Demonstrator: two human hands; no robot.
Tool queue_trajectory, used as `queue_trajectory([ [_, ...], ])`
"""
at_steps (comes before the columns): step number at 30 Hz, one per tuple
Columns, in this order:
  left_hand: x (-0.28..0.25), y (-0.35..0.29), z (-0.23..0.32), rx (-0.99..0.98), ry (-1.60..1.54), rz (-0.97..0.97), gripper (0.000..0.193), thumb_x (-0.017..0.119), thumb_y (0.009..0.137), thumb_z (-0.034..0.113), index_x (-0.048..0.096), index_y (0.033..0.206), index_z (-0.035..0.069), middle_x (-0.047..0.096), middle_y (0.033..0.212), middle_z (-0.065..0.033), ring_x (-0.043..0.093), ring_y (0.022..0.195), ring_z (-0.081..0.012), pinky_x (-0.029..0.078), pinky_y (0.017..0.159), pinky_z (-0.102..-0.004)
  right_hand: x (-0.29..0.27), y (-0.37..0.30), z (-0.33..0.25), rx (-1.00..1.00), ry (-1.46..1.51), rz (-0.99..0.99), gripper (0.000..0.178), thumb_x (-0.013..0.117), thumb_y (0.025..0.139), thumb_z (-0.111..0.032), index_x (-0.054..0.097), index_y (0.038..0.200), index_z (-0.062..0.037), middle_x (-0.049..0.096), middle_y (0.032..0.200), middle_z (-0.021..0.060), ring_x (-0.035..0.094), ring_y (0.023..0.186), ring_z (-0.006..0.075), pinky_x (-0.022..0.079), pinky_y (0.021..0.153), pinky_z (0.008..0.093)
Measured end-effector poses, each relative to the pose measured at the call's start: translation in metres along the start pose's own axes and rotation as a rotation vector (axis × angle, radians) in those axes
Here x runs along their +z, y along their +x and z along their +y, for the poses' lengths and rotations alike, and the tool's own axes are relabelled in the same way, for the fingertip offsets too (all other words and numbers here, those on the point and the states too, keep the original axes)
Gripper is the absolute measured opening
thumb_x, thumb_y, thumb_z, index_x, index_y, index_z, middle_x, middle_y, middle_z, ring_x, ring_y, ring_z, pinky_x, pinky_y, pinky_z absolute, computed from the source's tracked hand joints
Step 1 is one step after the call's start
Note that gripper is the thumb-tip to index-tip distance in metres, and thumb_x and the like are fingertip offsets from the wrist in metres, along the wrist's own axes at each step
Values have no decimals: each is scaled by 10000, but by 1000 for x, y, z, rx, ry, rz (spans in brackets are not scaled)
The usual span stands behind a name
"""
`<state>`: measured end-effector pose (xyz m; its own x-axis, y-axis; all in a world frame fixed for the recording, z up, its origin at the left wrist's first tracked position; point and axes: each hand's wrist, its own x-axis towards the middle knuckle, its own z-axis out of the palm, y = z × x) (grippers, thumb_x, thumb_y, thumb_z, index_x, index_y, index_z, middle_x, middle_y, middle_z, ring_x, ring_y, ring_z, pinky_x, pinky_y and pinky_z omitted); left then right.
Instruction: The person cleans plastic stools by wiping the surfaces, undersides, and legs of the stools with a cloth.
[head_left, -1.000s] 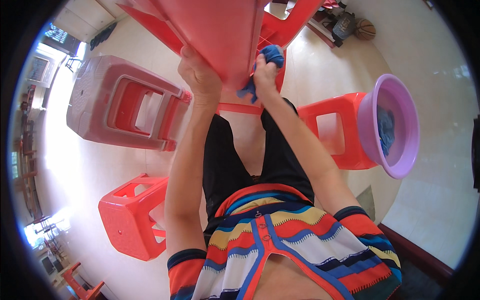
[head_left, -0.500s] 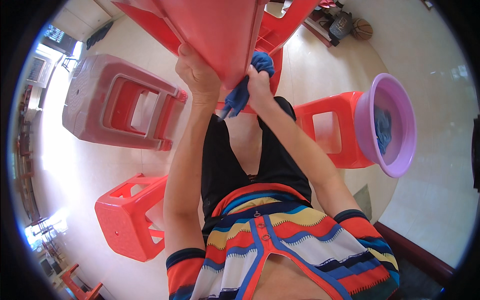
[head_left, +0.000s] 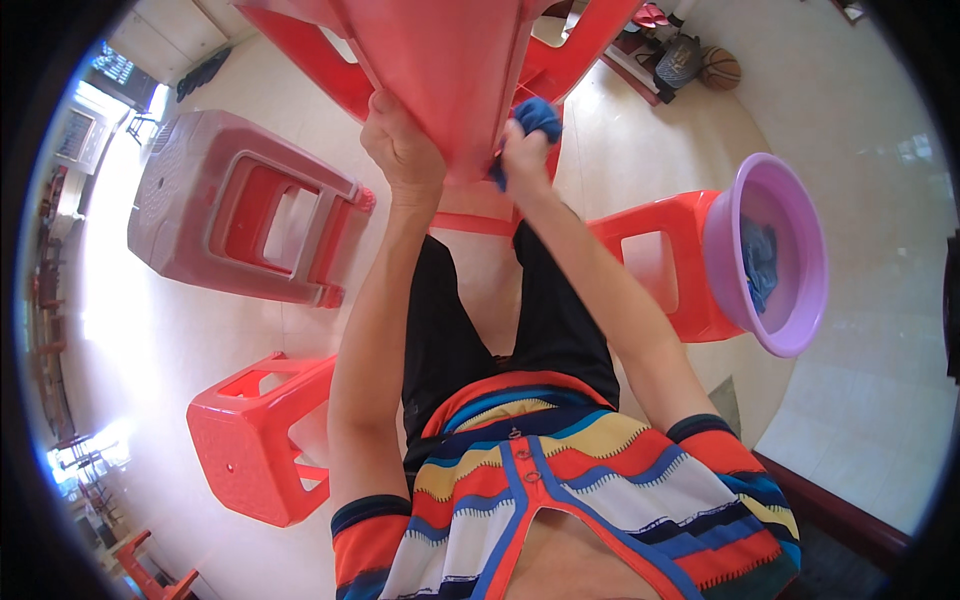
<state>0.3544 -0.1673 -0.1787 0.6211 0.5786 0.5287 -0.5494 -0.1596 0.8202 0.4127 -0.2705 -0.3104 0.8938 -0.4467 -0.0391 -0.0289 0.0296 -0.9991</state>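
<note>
A red plastic stool (head_left: 450,75) is tipped up in front of me, its leg pointing toward my body. My left hand (head_left: 400,145) grips the left edge of that leg, thumb on top and the other fingers hidden behind it. A bunched blue cloth (head_left: 538,118) is in my right hand (head_left: 525,158), which presses it against the right edge of the same leg. Most of the cloth bulges out above my fist, and a small end shows to the left of it.
To the right, a purple basin (head_left: 790,320) with another blue cloth (head_left: 760,265) in it rests on a red stool (head_left: 690,300). Reddish-grey stacked stools (head_left: 185,215) lie at left, with a red stool (head_left: 240,460) nearer me. A basketball (head_left: 720,68) sits at far right.
My right hand has shifted slightly up and right along the leg's edge with the cloth. Less cloth hangs below it now. My left hand has moved slightly right, still gripping the leg.
</note>
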Motion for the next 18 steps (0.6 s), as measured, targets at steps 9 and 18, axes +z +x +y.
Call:
queue_trajectory([
  [9, -9, -3, -1, 33, 73, -44, 585, 303, 972, 440, 554, 793, -56, 576, 679, -90, 497, 652, -147, 405, 595, -302, -14, 27, 5, 51, -44, -155, 370, 588, 836, -319, 573, 949, 33, 551, 1004, 211, 540, 947, 312, 393, 874, 371],
  [18, -15, 14, -9, -121, -104, 29, 642, 331, 934, 557, 562, 823, -32, 575, 748, -63, 529, 704, -141, 436, 646, -280, -19, 28, 12, -333, 18, -34, 67, 545, 872, -78, 490, 846, -50, 471, 704, 23, 488, 637, 133, 425, 602, 302],
])
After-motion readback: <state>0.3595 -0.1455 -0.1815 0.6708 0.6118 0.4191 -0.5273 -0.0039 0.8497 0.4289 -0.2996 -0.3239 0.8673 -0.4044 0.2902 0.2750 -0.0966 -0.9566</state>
